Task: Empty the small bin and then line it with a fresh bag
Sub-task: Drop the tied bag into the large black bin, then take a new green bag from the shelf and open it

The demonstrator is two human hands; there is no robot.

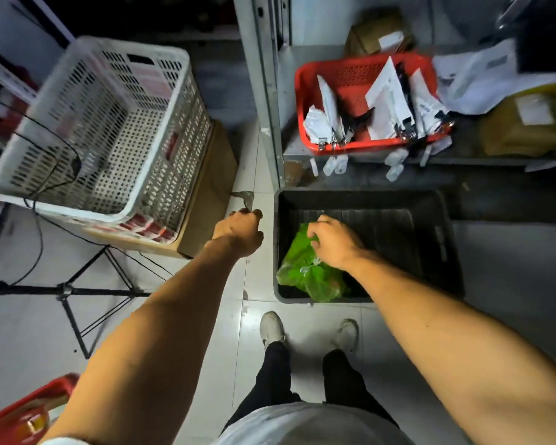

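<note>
At the far left, low in the view, the corner of a red crate [29, 409] shows beside the person's left arm. Above it a black folding stand [77, 290] spreads its legs over the tiled floor [206, 364], with thin black cables trailing around it. Behind the stand a white perforated basket [103, 123] sits tilted on a brown cardboard box [209, 187]. The left hand [238, 232] reaches out over the floor between the box and the bin, its fingers curled into a loose fist; something small and grey shows just past its knuckles, but whether the hand holds it cannot be told. Just right of that hand stands the small black bin [437, 239], a rectangular tub on the floor at the foot of a metal shelf [270, 107]. Inside the bin, toward its left and near side, lies a green plastic bag [302, 271]. The right hand [331, 242] is down in the bin, fingers bent and pinching the bag's upper edge. On the shelf above sits a red basket [305, 91] filled with white papers and clips, with brown parcels beside it. Below, the person's two pale shoes [272, 327] stand just short of the bin.
</note>
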